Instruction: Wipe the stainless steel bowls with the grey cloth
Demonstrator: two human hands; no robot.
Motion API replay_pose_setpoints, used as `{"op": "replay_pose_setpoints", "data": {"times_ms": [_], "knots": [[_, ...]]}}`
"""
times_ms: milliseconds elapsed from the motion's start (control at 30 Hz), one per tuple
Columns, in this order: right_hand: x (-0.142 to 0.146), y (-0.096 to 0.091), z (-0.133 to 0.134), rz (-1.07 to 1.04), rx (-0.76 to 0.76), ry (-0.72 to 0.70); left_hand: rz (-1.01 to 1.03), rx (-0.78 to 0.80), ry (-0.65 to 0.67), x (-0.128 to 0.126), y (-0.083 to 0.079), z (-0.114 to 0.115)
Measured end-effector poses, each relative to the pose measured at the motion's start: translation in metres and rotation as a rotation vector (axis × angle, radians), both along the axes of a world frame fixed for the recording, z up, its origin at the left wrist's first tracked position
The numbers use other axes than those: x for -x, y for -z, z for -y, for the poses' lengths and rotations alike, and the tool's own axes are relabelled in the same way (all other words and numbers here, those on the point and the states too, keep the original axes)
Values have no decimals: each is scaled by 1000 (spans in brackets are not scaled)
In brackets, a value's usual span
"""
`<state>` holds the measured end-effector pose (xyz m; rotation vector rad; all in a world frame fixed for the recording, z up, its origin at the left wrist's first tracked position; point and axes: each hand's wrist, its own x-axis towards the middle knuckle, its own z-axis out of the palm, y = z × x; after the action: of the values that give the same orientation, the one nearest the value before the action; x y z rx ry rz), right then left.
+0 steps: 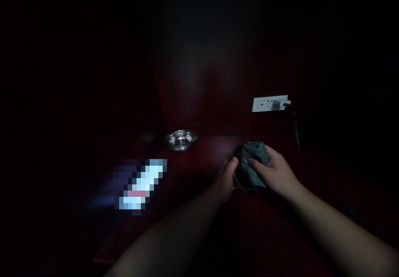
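The scene is very dark. A crumpled grey-green cloth [253,160] sits bunched between both my hands above a dark reddish wooden surface [215,227]. My left hand [227,180] grips the cloth's left side with fingers curled around it. My right hand [276,170] wraps over the cloth's right side, thumb on top. Both forearms reach in from the bottom of the view.
A small shiny metal bowl [180,139] stands at the back left of the surface. A glowing, pixelated oblong thing [141,186] lies to the left. On the back panel a white wall socket [266,104] holds a white plug [281,102] with a dark cable [296,131] hanging down.
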<state>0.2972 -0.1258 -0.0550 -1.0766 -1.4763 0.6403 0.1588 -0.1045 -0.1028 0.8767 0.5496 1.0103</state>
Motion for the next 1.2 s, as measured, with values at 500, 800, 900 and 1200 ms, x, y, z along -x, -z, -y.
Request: {"op": "replay_pose_setpoints", "data": {"times_ms": [500, 800, 900, 1200], "knots": [[-15, 1, 3, 819, -273, 7, -33, 80, 8, 0, -12, 1], [-7, -2, 6, 956, -12, -138, -12, 4, -48, 0, -6, 1], [-6, -6, 9, 882, 66, -246, -15, -22, -51, -1, -1, -1], [0, 2, 9, 389, 74, -471, -24, -20, -12, -3, -1, -1]]}}
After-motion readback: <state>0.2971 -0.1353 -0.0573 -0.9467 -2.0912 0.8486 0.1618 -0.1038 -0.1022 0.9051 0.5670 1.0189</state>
